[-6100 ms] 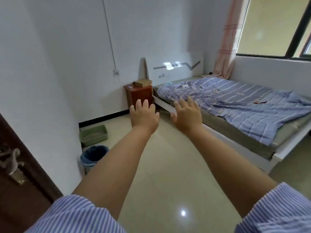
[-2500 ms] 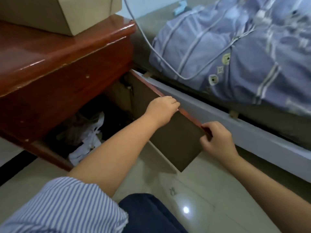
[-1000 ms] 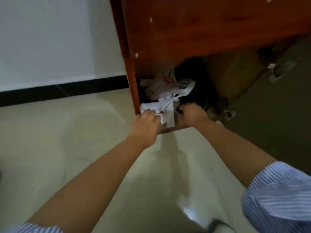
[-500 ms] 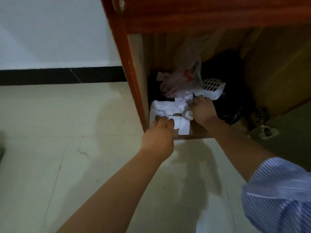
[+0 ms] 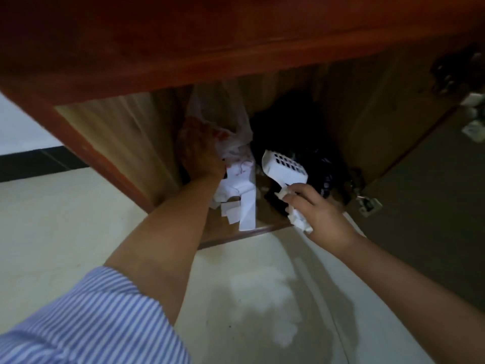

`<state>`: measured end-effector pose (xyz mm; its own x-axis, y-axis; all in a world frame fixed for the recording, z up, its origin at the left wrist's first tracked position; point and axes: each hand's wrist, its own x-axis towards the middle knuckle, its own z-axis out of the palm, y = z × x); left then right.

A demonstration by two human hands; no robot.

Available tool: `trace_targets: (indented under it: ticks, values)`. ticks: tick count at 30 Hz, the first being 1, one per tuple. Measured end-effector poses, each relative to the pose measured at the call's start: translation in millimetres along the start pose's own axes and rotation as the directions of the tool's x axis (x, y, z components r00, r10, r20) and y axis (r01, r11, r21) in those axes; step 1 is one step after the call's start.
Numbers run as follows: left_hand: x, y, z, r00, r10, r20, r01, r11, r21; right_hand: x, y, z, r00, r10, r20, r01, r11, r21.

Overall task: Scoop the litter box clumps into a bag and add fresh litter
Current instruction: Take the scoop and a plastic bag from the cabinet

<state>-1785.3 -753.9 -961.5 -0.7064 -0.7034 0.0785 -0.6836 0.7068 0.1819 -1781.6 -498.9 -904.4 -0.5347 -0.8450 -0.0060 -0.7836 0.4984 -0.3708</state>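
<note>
A white slotted litter scoop (image 5: 286, 166) lies inside the open red-brown bedside cabinet (image 5: 183, 48), on dark stuff. Left of it stands a translucent plastic bag (image 5: 223, 114) with red print. My left hand (image 5: 202, 153) is deep in the cabinet, its fingers curled into that bag. White crumpled bags or paper (image 5: 241, 195) hang over the shelf's front edge. My right hand (image 5: 320, 211) is at the cabinet mouth and grips a white crumpled wad (image 5: 299, 222); its fingertips are at the end of the scoop's handle. No litter box shows in this view.
A black bag (image 5: 301, 132) fills the back right of the cabinet. The cabinet door (image 5: 420, 206) stands open on the right with its hinge showing. Pale glossy floor tiles (image 5: 78, 219) lie below, and a black skirting strip runs along the left wall.
My left hand went from the shelf's front edge deep into the cabinet onto the printed bag. My right hand drew back out with a white wad. The view moved closer.
</note>
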Motion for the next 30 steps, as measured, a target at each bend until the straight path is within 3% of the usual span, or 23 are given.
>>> trace_targets:
  ticks: [1, 3, 6, 8, 11, 13, 16, 19, 21, 23, 26, 28, 30]
  values:
    - [1, -3, -3, 0.991, -0.002, 0.132, 0.003, 1.0, -0.006, -5, 0, 3, 1.0, -0.008, 0.013, 0.008, 1.0, 0.009]
    - [-12, 2, -14, 0.973, 0.022, 0.231, -0.02, 1.0, -0.01, -13, -1, 7, 0.999, -0.041, -0.026, 0.042, 0.999, 0.011]
    - [-47, 19, -37, 0.975, 0.121, 0.186, -0.096, 0.986, -0.139, -26, -4, 13, 0.997, 0.011, -0.075, 0.0, 0.99, 0.141]
    - [-73, 25, -50, 0.972, 0.185, 0.143, -0.15, 0.963, -0.224, -38, -7, 15, 0.999, 0.051, -0.001, -0.048, 0.939, 0.34]
    - [-103, 25, -66, 0.958, 0.271, 0.092, -0.238, 0.934, -0.268, -59, -27, 11, 0.991, 0.128, 0.046, -0.131, 0.822, 0.554]
    - [-121, 17, -69, 0.953, 0.294, 0.078, -0.252, 0.908, -0.334, -72, -43, 8, 0.986, 0.163, 0.03, -0.136, 0.689, 0.712]
    - [-147, 10, -77, 0.918, 0.394, 0.045, -0.331, 0.824, -0.46, -95, -60, 4, 0.909, 0.407, -0.092, -0.138, 0.502, 0.854]
    - [-176, 21, -97, 0.855, 0.517, 0.037, -0.422, 0.736, -0.53, -126, -67, -9, 0.814, 0.554, -0.171, -0.245, 0.596, 0.765]
    - [-197, 39, -116, 0.812, 0.582, 0.031, -0.468, 0.683, -0.56, -157, -78, -26, 0.766, 0.613, -0.193, -0.252, 0.562, 0.788]
    - [-219, 64, -138, 0.786, 0.617, 0.027, -0.471, 0.628, -0.619, -194, -90, -47, 0.702, 0.689, -0.182, -0.16, 0.401, 0.902]
    - [-254, 104, -170, 0.759, 0.651, 0.015, -0.436, 0.525, -0.731, -255, -100, -71, 0.602, 0.794, -0.082, 0.098, 0.029, 0.995]
    - [-279, 127, -191, 0.76, 0.65, 0.016, -0.371, 0.455, -0.81, -293, -105, -84, 0.627, 0.779, 0.028, 0.159, -0.164, 0.974]
    - [-300, 141, -202, 0.769, 0.628, 0.12, -0.226, 0.442, -0.868, -317, -109, -87, 0.699, 0.697, 0.163, -0.009, -0.219, 0.976]
